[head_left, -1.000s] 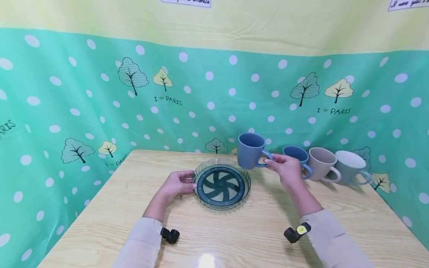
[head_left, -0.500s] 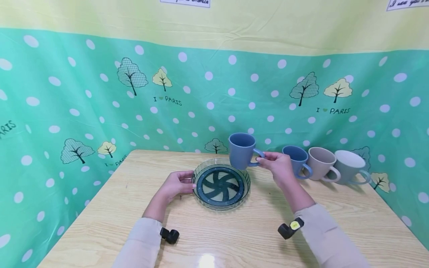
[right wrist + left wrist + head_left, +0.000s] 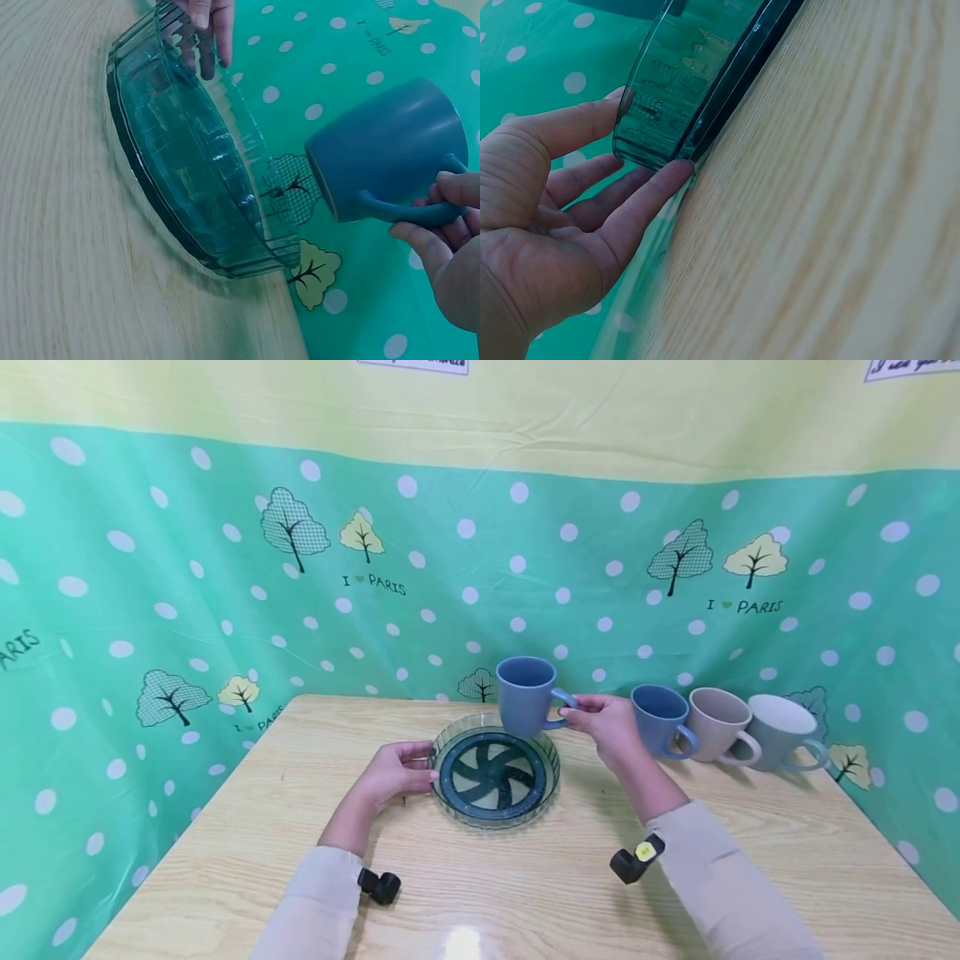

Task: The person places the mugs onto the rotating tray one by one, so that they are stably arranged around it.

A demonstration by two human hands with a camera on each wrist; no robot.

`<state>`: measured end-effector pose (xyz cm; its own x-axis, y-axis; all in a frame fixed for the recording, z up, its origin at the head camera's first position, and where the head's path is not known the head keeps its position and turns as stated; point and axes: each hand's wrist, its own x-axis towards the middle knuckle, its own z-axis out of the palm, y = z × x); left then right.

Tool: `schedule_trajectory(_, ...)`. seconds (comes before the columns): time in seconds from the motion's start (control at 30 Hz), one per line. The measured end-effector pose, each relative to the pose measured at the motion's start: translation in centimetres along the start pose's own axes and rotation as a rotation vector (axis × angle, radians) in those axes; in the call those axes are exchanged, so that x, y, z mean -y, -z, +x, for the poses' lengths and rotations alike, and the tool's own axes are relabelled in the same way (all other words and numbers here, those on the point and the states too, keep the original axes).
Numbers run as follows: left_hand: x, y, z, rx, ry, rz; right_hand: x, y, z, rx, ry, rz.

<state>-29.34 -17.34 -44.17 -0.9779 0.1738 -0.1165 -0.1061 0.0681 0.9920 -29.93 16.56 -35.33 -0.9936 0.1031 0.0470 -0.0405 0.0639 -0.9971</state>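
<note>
Right hand: fingers clamped on mug. Left hand: fingers apart, touching dish.
Mug hides some dish rim; left wrist view crops dish.

Grey-blue all over on held mug, likewise on nearby blue mug. Pinkish beige on middle mug; pale grey-green w/ whitish inside on end mug. See-through green on dish, w/ dark pinwheel pattern at base. Lt. wood grain on table. Green w/ white dots, checked & yellow trees, pale-yellow top band on cloth. Off-white, prob. (washed out), on sleeves.
</note>
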Motion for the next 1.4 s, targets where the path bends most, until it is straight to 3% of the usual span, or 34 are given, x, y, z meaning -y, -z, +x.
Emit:
schedule_trajectory(0.53,0.1,-0.1,0.0,0.011,-0.004,-0.010,-0.9,-2.1,0.8,-0.011,-0.077,0.025)
schedule_trajectory(1.1,0.0,0.0,0.1,0.017,-0.011,0.001,-2.7,-3.9,1.6,-0.041,-0.076,-0.100)
schedule_trajectory(1.4,0.0,0.0,0.1,0.013,0.003,0.003,-3.8,-4.2,1.9,-0.055,-0.071,-0.095)
